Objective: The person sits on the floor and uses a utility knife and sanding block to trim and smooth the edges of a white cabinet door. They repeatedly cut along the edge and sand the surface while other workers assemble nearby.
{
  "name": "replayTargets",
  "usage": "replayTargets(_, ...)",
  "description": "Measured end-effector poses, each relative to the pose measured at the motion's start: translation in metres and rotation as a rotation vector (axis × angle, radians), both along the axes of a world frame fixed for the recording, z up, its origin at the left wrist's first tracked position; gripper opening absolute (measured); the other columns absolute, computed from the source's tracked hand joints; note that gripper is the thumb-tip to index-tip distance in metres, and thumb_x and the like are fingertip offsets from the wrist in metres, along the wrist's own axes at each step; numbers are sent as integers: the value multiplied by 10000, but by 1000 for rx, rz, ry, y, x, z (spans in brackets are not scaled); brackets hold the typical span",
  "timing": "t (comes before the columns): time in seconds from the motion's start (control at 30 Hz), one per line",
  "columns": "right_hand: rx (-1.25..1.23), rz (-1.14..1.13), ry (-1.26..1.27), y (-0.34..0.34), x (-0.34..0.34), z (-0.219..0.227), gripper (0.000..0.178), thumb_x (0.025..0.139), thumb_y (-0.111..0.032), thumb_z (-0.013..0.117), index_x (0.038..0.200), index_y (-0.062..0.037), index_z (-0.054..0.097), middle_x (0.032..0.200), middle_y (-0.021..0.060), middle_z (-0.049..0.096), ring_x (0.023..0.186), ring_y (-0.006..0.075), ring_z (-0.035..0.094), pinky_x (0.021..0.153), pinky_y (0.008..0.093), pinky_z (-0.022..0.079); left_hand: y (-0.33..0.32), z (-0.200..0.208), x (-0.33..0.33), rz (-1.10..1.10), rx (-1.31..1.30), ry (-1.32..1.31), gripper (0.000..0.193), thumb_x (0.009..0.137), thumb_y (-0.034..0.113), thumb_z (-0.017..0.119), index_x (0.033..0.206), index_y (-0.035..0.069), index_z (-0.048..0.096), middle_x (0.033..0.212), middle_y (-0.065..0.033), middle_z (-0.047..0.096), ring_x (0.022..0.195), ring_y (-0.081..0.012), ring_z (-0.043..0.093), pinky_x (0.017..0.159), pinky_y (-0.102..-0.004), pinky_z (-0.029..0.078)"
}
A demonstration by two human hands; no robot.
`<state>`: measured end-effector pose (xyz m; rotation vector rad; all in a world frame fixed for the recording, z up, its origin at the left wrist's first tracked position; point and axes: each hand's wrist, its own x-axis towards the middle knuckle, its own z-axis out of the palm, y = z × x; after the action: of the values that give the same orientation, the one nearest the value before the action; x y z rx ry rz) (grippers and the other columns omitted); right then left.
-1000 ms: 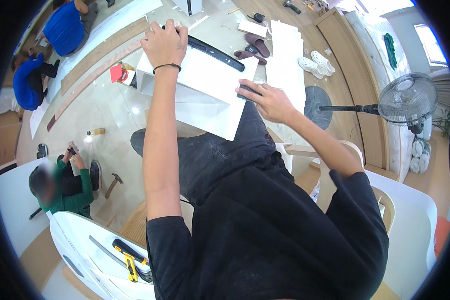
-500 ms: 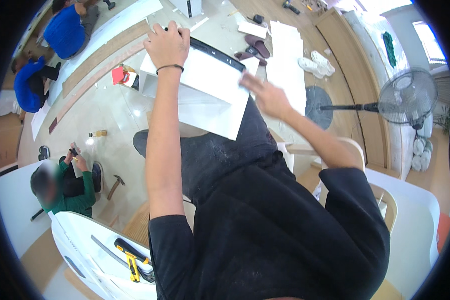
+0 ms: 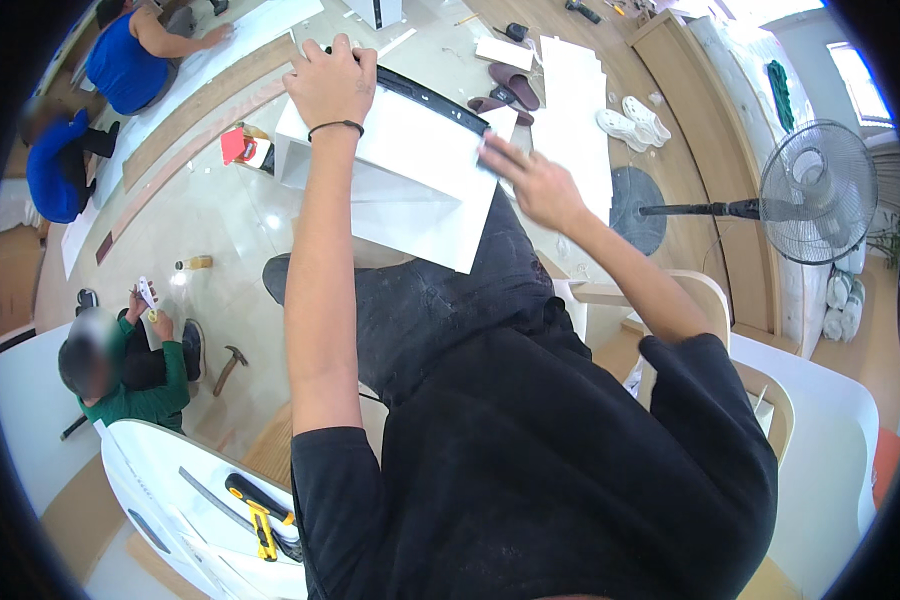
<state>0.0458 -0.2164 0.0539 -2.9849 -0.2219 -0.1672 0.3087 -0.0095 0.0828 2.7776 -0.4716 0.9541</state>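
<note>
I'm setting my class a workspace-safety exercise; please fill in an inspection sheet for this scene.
Surface: white box over the person's thighs.
Job's things: black slide rail along the box's far edge.
Clutter: claw hammer on the floor; yellow utility knife at lower left.
Grips: left hand at the rail's left end, right hand by its right end, blurred; hold unclear on both.
Cables: nothing seen clearly.
Surroundings: pedestal fan; co-workers in blue and green.

No words or numbers could be read. Small grey marks stood along the left side of the white panel point(image 3: 165, 455), too small to make out; the red-and-white pack point(image 3: 233, 146) bore a red mark, equally illegible.
</note>
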Motion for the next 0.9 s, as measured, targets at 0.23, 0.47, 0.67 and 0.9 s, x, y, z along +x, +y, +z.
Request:
replayTargets(0.23, 89, 118, 52, -1, -5, -15, 806, 846, 13, 544, 1588, -287, 445, 1680, -26, 382, 960, 317, 641, 782, 424, 612, 2, 0, 3, 3, 11, -27, 330, 920, 404, 579, 969, 125, 749, 945, -164, 641, 877, -372, 665, 722, -523, 479)
replayTargets(0.47, 132, 209, 125, 26, -29, -1, 808, 839, 21, 571, 1572, -306, 481, 1662, -4, 419, 881, 265, 630, 760, 381, 584, 3, -4, 5, -19, 1, -73, 338, 930, 417, 573, 948, 127, 745, 954, -173, 642, 864, -378, 668, 739, -530, 478)
replayTargets(0.67, -36, -63, -114, 21, -13, 14, 749, 861, -5, 551, 1551, -290, 496, 1654, -50, 418, 906, 306, 644, 707, 386, 603, 0, -9, 5, -23, -27, -55, 328, 929, 409, 582, 953, 131, 753, 992, -188, 659, 893, -378, 669, 741, -534, 482)
replayTargets(0.9, 50, 133, 86, 36, -36, 12, 784, 820, 44, 578, 1522, -302, 539, 1649, -49, 436, 874, 280, 616, 772, 367, 591, -1, -1, -4, -20, -52, 55, 342, 945, 393, 579, 1035, 93, 718, 1173, -224, 673, 1127, -393, 618, 896, -600, 473)
